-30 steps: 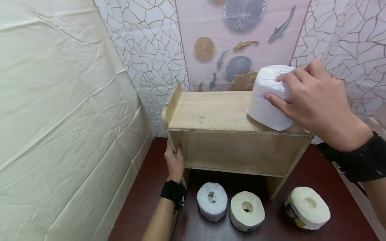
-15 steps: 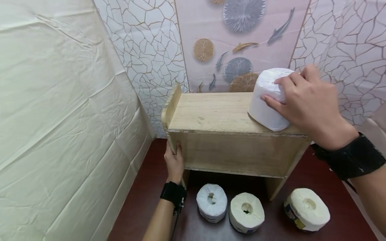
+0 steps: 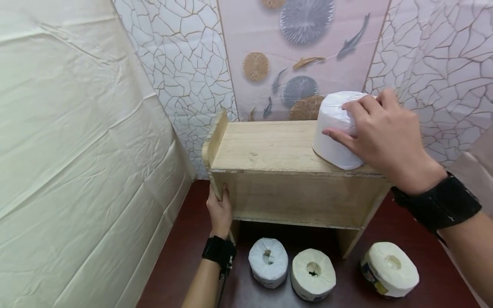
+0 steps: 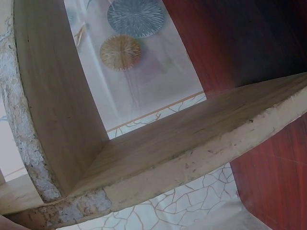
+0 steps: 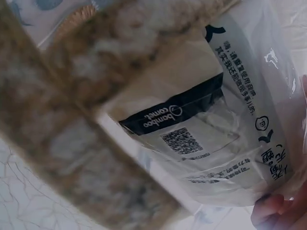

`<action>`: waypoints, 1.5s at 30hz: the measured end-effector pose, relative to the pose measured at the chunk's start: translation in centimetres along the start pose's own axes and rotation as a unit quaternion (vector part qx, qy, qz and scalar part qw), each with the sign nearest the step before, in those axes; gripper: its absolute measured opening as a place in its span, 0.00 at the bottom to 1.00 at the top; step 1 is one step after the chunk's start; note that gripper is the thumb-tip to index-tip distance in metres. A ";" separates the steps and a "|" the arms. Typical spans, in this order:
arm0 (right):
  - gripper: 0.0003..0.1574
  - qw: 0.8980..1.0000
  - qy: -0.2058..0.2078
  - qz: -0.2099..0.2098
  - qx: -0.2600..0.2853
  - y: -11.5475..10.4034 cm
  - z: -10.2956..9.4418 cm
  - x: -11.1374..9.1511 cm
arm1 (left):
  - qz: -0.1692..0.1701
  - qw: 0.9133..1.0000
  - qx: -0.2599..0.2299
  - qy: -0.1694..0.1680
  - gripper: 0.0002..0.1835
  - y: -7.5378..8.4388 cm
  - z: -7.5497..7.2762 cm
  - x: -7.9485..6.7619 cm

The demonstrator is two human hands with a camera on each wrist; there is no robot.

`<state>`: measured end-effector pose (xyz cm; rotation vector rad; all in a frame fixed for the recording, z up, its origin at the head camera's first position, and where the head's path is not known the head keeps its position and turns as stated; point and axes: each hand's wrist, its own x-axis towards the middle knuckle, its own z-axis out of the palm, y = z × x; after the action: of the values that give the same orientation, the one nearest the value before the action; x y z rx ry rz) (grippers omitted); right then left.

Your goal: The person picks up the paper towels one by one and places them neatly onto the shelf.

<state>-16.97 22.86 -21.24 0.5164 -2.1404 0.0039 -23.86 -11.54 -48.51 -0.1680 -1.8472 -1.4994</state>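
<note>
A small light-wood shelf unit stands against the back wall. My left hand grips its left side panel below the top board. In the left wrist view the panel's rough edge crosses the picture, and the hand is almost wholly hidden. On the right end of the top board sits a white-wrapped toilet roll. My right hand holds that roll from above, thumb on its side and fingers at its top. The right wrist view shows the roll's clear plastic wrapper with black print and a code.
Three paper-wrapped rolls stand on the dark red table in front of the shelf: a white one, a cream one and another cream one farther right. Pale cloth hangs along the left side.
My right hand has moved a little left and down, and the roll's front corner has shifted left along the board. The left hand keeps its grip on the panel. The view has tilted slightly.
</note>
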 end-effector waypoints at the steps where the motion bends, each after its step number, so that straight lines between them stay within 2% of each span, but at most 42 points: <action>1: 0.65 1.000 0.003 0.001 0.004 0.0 -0.1 0.0 | 0.001 1.000 -0.002 0.000 0.23 0.2 0.0 0.0; 6: 0.67 0.999 0.024 0.013 0.042 0.6 -0.7 -0.1 | 0.006 1.000 -0.007 -0.001 0.23 1.7 -0.1 0.1; 9: 0.66 0.997 0.021 0.024 0.066 1.7 -1.2 -0.2 | 0.004 1.000 -0.010 -0.004 0.23 1.5 0.0 0.4; 12: 0.60 0.994 -0.002 0.043 0.104 3.0 -1.6 -0.4 | 0.001 1.000 -0.012 -0.006 0.24 0.6 0.1 0.6; 15: 0.52 0.986 -0.030 0.058 0.152 4.1 -1.7 -0.7 | 0.004 1.000 -0.016 -0.007 0.24 0.1 0.1 0.7; 19: 0.46 0.971 -0.062 0.070 0.220 5.2 -1.7 -1.3 | 0.012 1.000 -0.017 -0.009 0.24 -0.2 -0.1 0.6; 23: 0.45 0.956 -0.072 0.066 0.277 5.9 -1.4 -2.0 | 0.019 1.000 -0.010 -0.011 0.25 -0.2 -0.2 0.4; 26: 0.47 0.949 -0.072 0.044 0.305 6.1 -0.9 -2.3 | 0.014 1.000 -0.008 -0.011 0.24 -0.3 -0.5 0.0; 33: 0.43 0.946 -0.092 0.000 0.311 6.1 -0.2 -2.4 | 0.007 1.000 -0.009 -0.001 0.25 -0.5 -0.8 -0.9; 39: 0.46 0.944 -0.124 -0.009 0.305 6.5 -0.2 -2.4 | 0.006 1.000 -0.007 0.004 0.26 0.2 -0.4 -0.7; 45: 0.46 0.947 -0.128 -0.016 0.295 6.7 -0.6 -2.1 | 0.009 1.000 -0.010 0.006 0.26 0.8 0.0 -0.4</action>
<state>-17.93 29.86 -21.26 0.9374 -2.3738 0.6052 -23.11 -11.17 -48.12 -0.1841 -1.8180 -1.5049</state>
